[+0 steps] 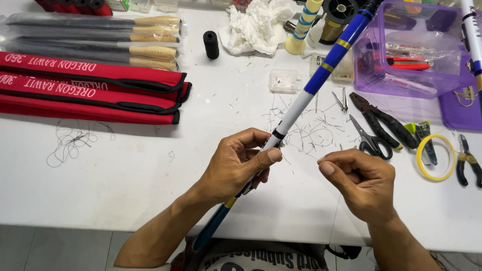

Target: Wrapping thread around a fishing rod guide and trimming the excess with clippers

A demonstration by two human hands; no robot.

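Observation:
A long fishing rod (306,95), white and blue with gold bands, runs diagonally from my lap to the far right of the white table (125,170). My left hand (236,163) is wrapped around the rod just below a black band, thumb pressed on it. My right hand (359,183) is to the right of the rod, fingers pinched on a thin thread (301,153) that stretches toward the rod. Another fine thread hangs down from that hand.
Red fabric rod sleeves (90,88) and bagged rods with cork handles (100,40) lie far left. Scissors (369,138), pliers (384,120), a yellow tape ring (436,158), a purple plastic box (406,50), a black spool (211,44), crumpled tissue (253,25) and thread scraps surround the hands.

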